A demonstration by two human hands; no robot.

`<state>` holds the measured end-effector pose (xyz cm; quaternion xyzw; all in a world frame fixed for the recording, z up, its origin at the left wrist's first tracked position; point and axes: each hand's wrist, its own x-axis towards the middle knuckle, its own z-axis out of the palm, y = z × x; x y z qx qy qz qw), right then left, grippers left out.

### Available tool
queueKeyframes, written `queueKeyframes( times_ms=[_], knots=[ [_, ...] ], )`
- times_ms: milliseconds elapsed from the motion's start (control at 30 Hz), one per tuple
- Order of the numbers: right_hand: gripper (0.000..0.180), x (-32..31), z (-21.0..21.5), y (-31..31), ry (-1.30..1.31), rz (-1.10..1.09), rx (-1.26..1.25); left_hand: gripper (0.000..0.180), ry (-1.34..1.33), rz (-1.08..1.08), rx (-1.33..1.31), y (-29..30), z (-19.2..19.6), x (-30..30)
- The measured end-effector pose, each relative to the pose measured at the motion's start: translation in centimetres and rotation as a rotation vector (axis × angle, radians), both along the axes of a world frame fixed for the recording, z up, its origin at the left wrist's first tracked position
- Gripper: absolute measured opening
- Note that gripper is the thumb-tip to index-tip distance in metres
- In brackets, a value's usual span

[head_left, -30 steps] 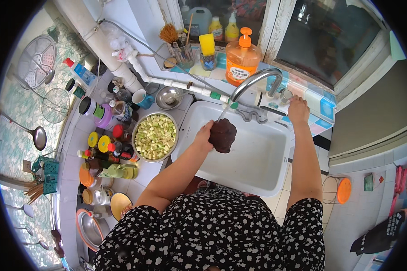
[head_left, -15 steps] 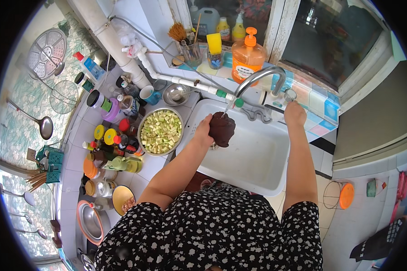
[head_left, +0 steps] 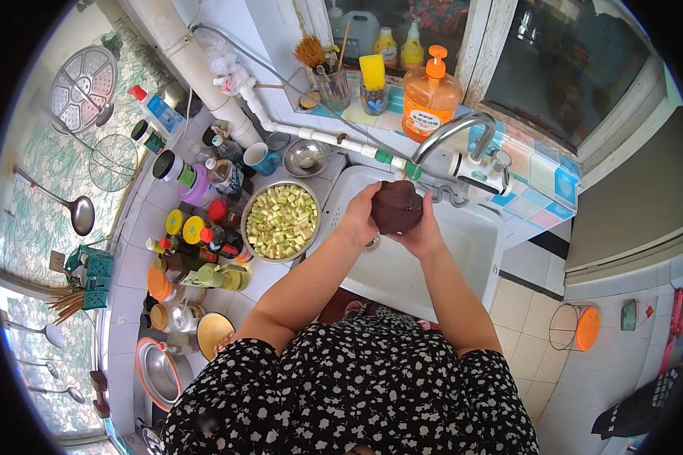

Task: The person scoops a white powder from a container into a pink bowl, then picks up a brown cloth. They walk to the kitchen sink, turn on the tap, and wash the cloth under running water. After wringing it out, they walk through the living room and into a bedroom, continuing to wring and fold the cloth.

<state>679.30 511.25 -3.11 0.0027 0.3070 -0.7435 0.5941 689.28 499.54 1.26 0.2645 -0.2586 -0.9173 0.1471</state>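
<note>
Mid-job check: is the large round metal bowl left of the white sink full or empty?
Full: in the large round metal bowl, pale green diced cubes spread nearly to the rim.

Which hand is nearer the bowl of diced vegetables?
Left. The left hand is just right of the bowl, over the sink, on the bowl's side of the dark brown lump. The right hand is farther right, on the lump's other side.

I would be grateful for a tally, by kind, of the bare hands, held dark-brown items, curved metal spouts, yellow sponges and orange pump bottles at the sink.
Hands: 2 (left hand, right hand)
Dark-brown item: 1
Curved metal spout: 1
Yellow sponge: 1
Orange pump bottle: 1
Total: 6
</note>
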Motion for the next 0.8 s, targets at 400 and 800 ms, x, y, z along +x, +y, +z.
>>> queueKeyframes(
  times_ms=[400,800],
  knots=[
    [0.017,5.1,3.2,-2.2,0.83,-0.558,0.186,0.023,-0.192,0.073,-0.08,0.4,-0.8,-2.1],
    [0.025,1.7,3.0,-3.3,0.151,-0.357,0.213,0.008,-0.308,0.037,-1.116,0.8,-0.5,-4.2]
  ],
)
